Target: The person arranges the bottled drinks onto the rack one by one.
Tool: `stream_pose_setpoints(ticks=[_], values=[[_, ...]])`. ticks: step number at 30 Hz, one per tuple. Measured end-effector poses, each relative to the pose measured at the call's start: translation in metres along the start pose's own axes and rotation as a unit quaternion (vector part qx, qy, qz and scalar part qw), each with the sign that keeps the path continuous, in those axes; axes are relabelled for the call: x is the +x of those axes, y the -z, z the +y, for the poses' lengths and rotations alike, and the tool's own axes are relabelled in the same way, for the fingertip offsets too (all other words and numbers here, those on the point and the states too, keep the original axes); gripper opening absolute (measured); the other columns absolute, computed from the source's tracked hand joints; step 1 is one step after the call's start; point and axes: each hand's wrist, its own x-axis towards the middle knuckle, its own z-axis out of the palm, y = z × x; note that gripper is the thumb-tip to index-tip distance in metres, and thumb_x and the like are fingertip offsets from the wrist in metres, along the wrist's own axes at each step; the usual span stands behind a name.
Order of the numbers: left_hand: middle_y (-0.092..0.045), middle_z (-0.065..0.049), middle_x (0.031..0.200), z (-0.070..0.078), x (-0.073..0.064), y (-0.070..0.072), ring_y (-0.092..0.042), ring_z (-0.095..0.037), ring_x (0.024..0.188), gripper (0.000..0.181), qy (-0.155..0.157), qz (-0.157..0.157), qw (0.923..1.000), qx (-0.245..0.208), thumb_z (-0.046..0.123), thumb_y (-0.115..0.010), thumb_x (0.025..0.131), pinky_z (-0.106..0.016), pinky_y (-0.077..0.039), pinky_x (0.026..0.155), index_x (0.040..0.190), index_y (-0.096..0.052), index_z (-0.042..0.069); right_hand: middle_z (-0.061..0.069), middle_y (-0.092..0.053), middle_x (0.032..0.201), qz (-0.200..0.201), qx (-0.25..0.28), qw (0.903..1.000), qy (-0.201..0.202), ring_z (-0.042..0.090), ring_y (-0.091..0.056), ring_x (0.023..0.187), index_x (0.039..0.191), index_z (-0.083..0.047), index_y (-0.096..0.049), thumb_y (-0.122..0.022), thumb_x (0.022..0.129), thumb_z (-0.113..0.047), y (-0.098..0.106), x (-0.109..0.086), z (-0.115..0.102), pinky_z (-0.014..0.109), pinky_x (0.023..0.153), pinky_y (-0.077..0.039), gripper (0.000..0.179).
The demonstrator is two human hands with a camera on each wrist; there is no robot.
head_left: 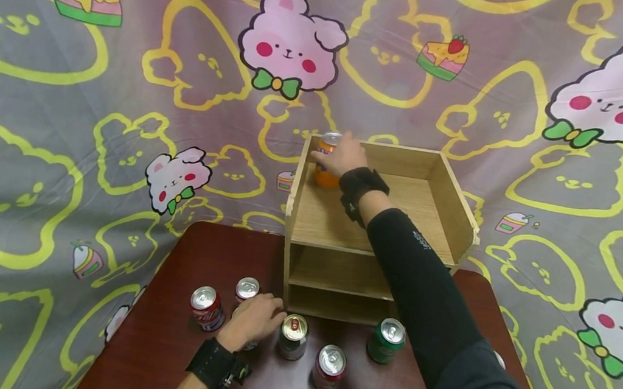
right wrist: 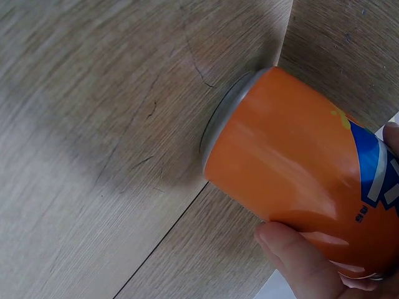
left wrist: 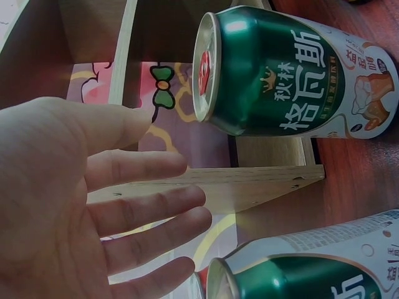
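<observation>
My right hand [head_left: 344,154] grips an orange soda can [head_left: 326,175] in the back left corner of the wooden shelf unit's [head_left: 364,223] top level. In the right wrist view the orange can [right wrist: 299,168] has its base at the wooden board, with a thumb and fingertips around its upper part. My left hand [head_left: 254,319] is over the cans on the table, left of a gold-topped can [head_left: 293,338]. Its fingers [left wrist: 146,199] are extended and apart in the left wrist view, holding nothing, near two green-and-white cans [left wrist: 268,75].
On the dark red table [head_left: 142,328], a red can [head_left: 207,308] and a silver-topped can [head_left: 248,287] stand to the left. Another red can [head_left: 329,369] is at the front, and a green can [head_left: 386,341] stands before the shelf. A patterned cloth [head_left: 133,83] hangs behind.
</observation>
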Motion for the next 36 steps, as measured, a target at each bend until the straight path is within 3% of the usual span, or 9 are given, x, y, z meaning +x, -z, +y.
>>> stream_pose_setpoints(ticks=[5, 16, 30, 36], values=[[-0.061, -0.002, 0.085, -0.002, 0.000, 0.000, -0.060, -0.019, 0.078, 0.020, -0.002, -0.002, 1.0000, -0.004, 0.028, -0.061, 0.090, -0.036, -0.048, 0.064, 0.096, -0.068, 0.010, 0.022, -0.044, 0.123, 0.005, -0.019, 0.9998, -0.006, 0.038, -0.053, 0.107, 0.131, 0.000, -0.036, -0.067, 0.078, -0.059, -0.002, 0.004, 0.000, 0.044, 0.086, -0.047, 0.085], [-0.062, -0.004, 0.087, -0.003, -0.001, -0.001, -0.061, -0.020, 0.080, 0.021, -0.002, 0.000, 1.0000, -0.007, 0.027, -0.061, 0.090, -0.037, -0.048, 0.063, 0.097, -0.068, 0.008, 0.019, -0.044, 0.122, 0.005, -0.029, 0.9994, -0.018, 0.034, -0.053, 0.106, 0.134, -0.002, -0.035, -0.066, 0.076, -0.061, -0.007, 0.014, 0.001, 0.041, 0.086, -0.047, 0.088], [-0.062, -0.004, 0.088, -0.005, -0.001, 0.002, -0.061, -0.021, 0.081, 0.023, 0.010, -0.002, 0.9999, -0.008, 0.029, -0.061, 0.090, -0.038, -0.049, 0.063, 0.098, -0.068, 0.009, 0.021, -0.044, 0.124, 0.008, -0.040, 0.9991, -0.009, 0.036, -0.052, 0.109, 0.135, 0.001, -0.033, -0.068, 0.076, -0.060, -0.011, 0.024, -0.002, 0.043, 0.090, -0.045, 0.092], [-0.062, -0.003, 0.087, -0.006, 0.001, 0.002, -0.061, -0.020, 0.081, 0.022, 0.011, -0.007, 0.9999, -0.009, 0.029, -0.060, 0.090, -0.037, -0.048, 0.062, 0.098, -0.068, 0.010, 0.021, -0.044, 0.121, 0.010, -0.053, 0.9985, 0.002, 0.037, -0.055, 0.102, 0.135, -0.001, -0.031, -0.063, 0.077, -0.064, -0.011, 0.022, -0.002, 0.044, 0.084, -0.048, 0.092]])
